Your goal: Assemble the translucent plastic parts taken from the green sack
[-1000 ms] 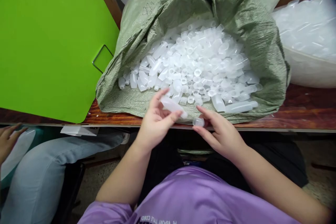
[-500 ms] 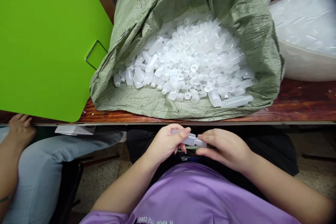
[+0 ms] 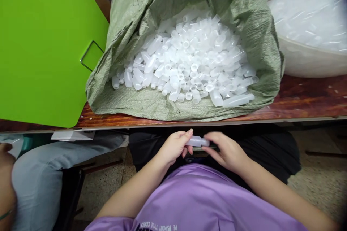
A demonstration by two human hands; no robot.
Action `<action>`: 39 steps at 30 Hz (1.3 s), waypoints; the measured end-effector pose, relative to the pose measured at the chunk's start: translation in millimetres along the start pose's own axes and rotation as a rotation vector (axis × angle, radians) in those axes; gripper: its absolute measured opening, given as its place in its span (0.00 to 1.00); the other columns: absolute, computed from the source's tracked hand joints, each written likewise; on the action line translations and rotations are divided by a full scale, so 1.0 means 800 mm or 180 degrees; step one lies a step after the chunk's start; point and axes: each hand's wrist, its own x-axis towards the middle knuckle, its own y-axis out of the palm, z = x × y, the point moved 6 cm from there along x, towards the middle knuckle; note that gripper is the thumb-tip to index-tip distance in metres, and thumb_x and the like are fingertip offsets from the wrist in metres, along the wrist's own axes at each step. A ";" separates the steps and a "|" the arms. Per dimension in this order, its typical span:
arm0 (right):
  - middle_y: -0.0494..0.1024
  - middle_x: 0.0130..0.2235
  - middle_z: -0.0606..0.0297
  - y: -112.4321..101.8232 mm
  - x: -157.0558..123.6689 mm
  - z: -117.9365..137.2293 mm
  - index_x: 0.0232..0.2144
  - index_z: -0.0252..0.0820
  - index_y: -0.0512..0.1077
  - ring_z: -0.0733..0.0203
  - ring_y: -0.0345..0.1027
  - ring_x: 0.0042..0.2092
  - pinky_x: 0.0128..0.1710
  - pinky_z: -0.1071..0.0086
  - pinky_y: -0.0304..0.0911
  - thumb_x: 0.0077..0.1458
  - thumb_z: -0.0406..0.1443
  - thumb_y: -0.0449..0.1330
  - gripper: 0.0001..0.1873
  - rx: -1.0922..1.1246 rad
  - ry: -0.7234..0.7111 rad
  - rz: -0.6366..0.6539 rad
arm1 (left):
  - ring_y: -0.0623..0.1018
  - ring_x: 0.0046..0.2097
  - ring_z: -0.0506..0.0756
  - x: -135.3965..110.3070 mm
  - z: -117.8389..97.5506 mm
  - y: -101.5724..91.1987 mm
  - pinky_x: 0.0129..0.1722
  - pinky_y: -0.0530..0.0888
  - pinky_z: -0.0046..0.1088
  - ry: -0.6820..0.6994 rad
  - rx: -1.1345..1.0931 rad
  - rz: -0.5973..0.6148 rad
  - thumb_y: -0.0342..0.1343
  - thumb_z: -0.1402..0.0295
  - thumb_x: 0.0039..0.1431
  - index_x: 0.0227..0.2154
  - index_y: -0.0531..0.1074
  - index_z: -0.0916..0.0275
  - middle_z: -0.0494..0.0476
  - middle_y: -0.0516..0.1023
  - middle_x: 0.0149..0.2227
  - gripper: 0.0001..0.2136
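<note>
Just below the table edge, my left hand (image 3: 176,146) is wrapped round a small translucent plastic bottle (image 3: 194,141), which lies sideways and points right. My right hand (image 3: 225,148) has thumb and forefinger on either side of the bottle's narrower right end, in a pinch. Whether a separate cap sits on that end is hard to make out. Beyond my hands, a heap of similar translucent plastic bottles (image 3: 187,65) spills from the mouth of a green woven sack (image 3: 127,101).
A tub (image 3: 306,59) heaped with clear plastic pieces stands at the right on the wooden table (image 3: 311,97). A bright green board (image 3: 51,50) with a wire handle (image 3: 89,56) is at the left. Another person's leg (image 3: 38,180) and hand (image 3: 5,157) are at the lower left.
The view has shifted slightly, so the sack and tub appear farther left. My right fingers have curled in at the bottle's end. The other person's hand has moved left and down.
</note>
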 end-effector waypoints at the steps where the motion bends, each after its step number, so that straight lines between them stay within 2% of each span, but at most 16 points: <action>1: 0.76 0.38 0.57 0.002 -0.001 -0.001 0.40 0.41 0.68 0.60 0.72 0.37 0.37 0.66 0.68 0.57 0.41 0.53 0.12 -0.0013 -0.0040 0.0039 | 0.59 0.13 0.44 0.002 0.003 0.001 0.15 0.53 0.21 -0.0041 -0.0028 0.0030 0.47 0.47 0.54 0.23 0.64 0.65 0.48 0.67 0.14 0.23; 3: 0.76 0.35 0.59 0.005 -0.004 -0.005 0.38 0.42 0.68 0.62 0.71 0.34 0.34 0.68 0.69 0.59 0.40 0.50 0.11 0.0045 0.0016 0.0063 | 0.59 0.13 0.43 0.006 0.009 0.003 0.14 0.53 0.21 -0.0126 -0.0093 0.0080 0.47 0.46 0.53 0.22 0.64 0.65 0.48 0.67 0.14 0.23; 7: 0.75 0.40 0.55 0.010 -0.008 -0.007 0.43 0.41 0.67 0.57 0.71 0.40 0.39 0.62 0.68 0.54 0.43 0.56 0.16 -0.0004 -0.0043 -0.0088 | 0.58 0.12 0.43 0.013 0.016 0.007 0.14 0.53 0.21 -0.0194 -0.0210 0.0110 0.47 0.46 0.52 0.19 0.62 0.64 0.47 0.65 0.13 0.23; 9: 0.76 0.32 0.60 0.021 -0.008 -0.014 0.35 0.41 0.68 0.60 0.71 0.33 0.34 0.66 0.68 0.58 0.42 0.50 0.12 0.0104 0.0264 0.0181 | 0.58 0.12 0.43 0.016 0.018 0.008 0.14 0.53 0.21 -0.0179 -0.0230 0.0123 0.48 0.47 0.52 0.18 0.62 0.64 0.48 0.65 0.12 0.23; 10: 0.75 0.27 0.63 0.025 -0.008 -0.018 0.32 0.42 0.68 0.63 0.69 0.29 0.30 0.68 0.67 0.60 0.41 0.46 0.14 0.0179 0.0471 0.0306 | 0.58 0.12 0.43 0.017 0.019 0.009 0.14 0.53 0.21 -0.0162 -0.0246 0.0123 0.49 0.47 0.52 0.18 0.62 0.64 0.48 0.65 0.12 0.23; 12: 0.74 0.28 0.63 0.025 -0.008 -0.022 0.32 0.41 0.68 0.62 0.69 0.29 0.30 0.68 0.67 0.60 0.42 0.46 0.15 0.0158 0.0628 0.0279 | 0.58 0.12 0.43 0.020 0.021 0.008 0.13 0.53 0.21 -0.0136 -0.0317 0.0063 0.50 0.48 0.52 0.19 0.63 0.65 0.48 0.66 0.13 0.22; 15: 0.74 0.39 0.55 0.018 -0.008 -0.010 0.40 0.40 0.66 0.56 0.69 0.39 0.40 0.62 0.66 0.56 0.42 0.54 0.13 -0.0132 0.0101 0.0019 | 0.58 0.11 0.43 0.022 0.027 0.007 0.13 0.53 0.20 -0.0196 -0.0374 0.0012 0.51 0.50 0.52 0.18 0.63 0.65 0.47 0.65 0.12 0.21; 17: 0.74 0.37 0.56 0.020 -0.012 -0.007 0.40 0.40 0.66 0.57 0.69 0.39 0.40 0.62 0.66 0.56 0.39 0.53 0.10 -0.0098 -0.0062 0.0047 | 0.57 0.11 0.43 0.023 0.030 0.008 0.13 0.53 0.20 -0.0258 -0.0410 0.0057 0.52 0.50 0.51 0.17 0.62 0.64 0.47 0.64 0.11 0.21; 20: 0.74 0.32 0.60 0.031 -0.018 -0.021 0.38 0.41 0.66 0.61 0.69 0.33 0.34 0.67 0.68 0.58 0.39 0.52 0.09 0.0346 0.0421 -0.0005 | 0.58 0.11 0.44 0.026 0.031 0.010 0.13 0.54 0.20 -0.0244 -0.0425 0.0029 0.53 0.51 0.51 0.17 0.62 0.64 0.47 0.64 0.11 0.20; 23: 0.74 0.29 0.63 0.046 -0.022 -0.044 0.36 0.41 0.65 0.63 0.70 0.30 0.31 0.69 0.69 0.58 0.43 0.50 0.12 0.0702 0.0950 -0.0161 | 0.60 0.12 0.44 0.034 0.031 0.009 0.14 0.57 0.20 -0.0245 -0.0078 -0.0161 0.51 0.54 0.53 0.18 0.63 0.65 0.47 0.64 0.12 0.18; 27: 0.75 0.38 0.57 0.043 -0.020 -0.064 0.40 0.41 0.66 0.55 0.71 0.39 0.39 0.61 0.69 0.53 0.46 0.55 0.17 0.0418 0.1067 -0.0299 | 0.64 0.14 0.46 0.052 0.042 0.009 0.16 0.62 0.21 -0.0419 0.0428 -0.0265 0.48 0.57 0.56 0.28 0.69 0.67 0.51 0.71 0.18 0.16; 30: 0.74 0.41 0.54 0.016 -0.016 -0.056 0.43 0.41 0.67 0.53 0.70 0.42 0.41 0.58 0.67 0.53 0.42 0.56 0.16 -0.0263 0.0701 -0.0405 | 0.75 0.26 0.51 0.060 0.047 0.002 0.25 0.70 0.25 -0.0339 0.0713 -0.0341 0.52 0.54 0.53 0.43 0.68 0.66 0.60 0.78 0.35 0.21; 33: 0.76 0.35 0.60 -0.007 -0.009 -0.016 0.41 0.42 0.69 0.60 0.71 0.36 0.38 0.64 0.67 0.57 0.33 0.52 0.09 -0.0633 -0.0336 -0.0284 | 0.74 0.46 0.57 0.049 0.030 -0.007 0.44 0.70 0.29 -0.0017 0.1440 -0.0263 0.53 0.54 0.53 0.49 0.66 0.66 0.65 0.72 0.49 0.25; 36: 0.77 0.35 0.62 -0.032 0.004 0.027 0.42 0.43 0.68 0.62 0.70 0.36 0.38 0.66 0.66 0.55 0.29 0.54 0.12 -0.0798 -0.1062 -0.0570 | 0.73 0.49 0.57 0.011 -0.008 0.000 0.49 0.67 0.30 0.0259 0.1902 0.0588 0.50 0.58 0.56 0.51 0.66 0.67 0.64 0.72 0.50 0.23; 38: 0.76 0.35 0.61 -0.046 0.025 0.048 0.42 0.43 0.69 0.62 0.69 0.36 0.38 0.66 0.65 0.54 0.29 0.55 0.12 -0.0956 -0.1198 -0.0839 | 0.74 0.47 0.54 -0.021 -0.047 0.003 0.49 0.68 0.29 0.0633 0.1999 0.1091 0.50 0.61 0.58 0.50 0.67 0.63 0.59 0.74 0.49 0.19; 39: 0.76 0.35 0.61 -0.051 0.040 0.058 0.41 0.42 0.70 0.61 0.69 0.37 0.38 0.66 0.64 0.54 0.30 0.55 0.11 -0.1073 -0.1203 -0.0953 | 0.75 0.45 0.53 -0.033 -0.068 -0.001 0.47 0.69 0.29 0.0807 0.1950 0.1131 0.49 0.62 0.59 0.49 0.68 0.62 0.58 0.76 0.45 0.17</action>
